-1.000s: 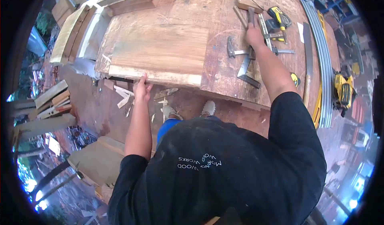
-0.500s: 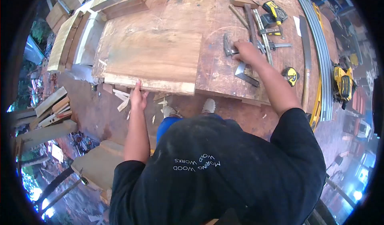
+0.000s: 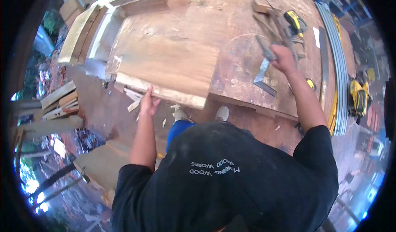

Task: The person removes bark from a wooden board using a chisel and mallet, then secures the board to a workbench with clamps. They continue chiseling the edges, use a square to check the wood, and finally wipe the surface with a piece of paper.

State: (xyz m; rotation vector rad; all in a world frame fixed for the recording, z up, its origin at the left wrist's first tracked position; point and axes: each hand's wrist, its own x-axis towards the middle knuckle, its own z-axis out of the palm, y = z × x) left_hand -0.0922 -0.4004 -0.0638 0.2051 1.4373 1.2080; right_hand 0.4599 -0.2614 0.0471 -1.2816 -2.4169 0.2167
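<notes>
A wide wooden board (image 3: 169, 63) lies on the bench, its front edge overhanging the near side. My left hand (image 3: 149, 103) is closed on that edge, thumb on top and the other fingers partly hidden below. My right hand (image 3: 284, 59) is closed round what looks like a bar clamp (image 3: 264, 47), blurred by motion, its grey jaw sticking out to the left. Just below that hand, a metal try square (image 3: 262, 77) lies on the bench. Other clamps lie behind the hand, partly hidden and smeared.
A yellow and black power tool (image 3: 296, 24) and a tape measure (image 3: 311, 84) lie on the workbench (image 3: 239, 85). Along the right side run long metal bars (image 3: 336, 63), with another yellow tool (image 3: 359, 96) beyond. Thick timbers (image 3: 84, 34) stand at left; wood offcuts (image 3: 62, 102) are stacked lower.
My right hand has moved right, carrying the clamp away from beside the board. My left hand keeps its hold on the board's edge. The whole view has shifted slightly.
</notes>
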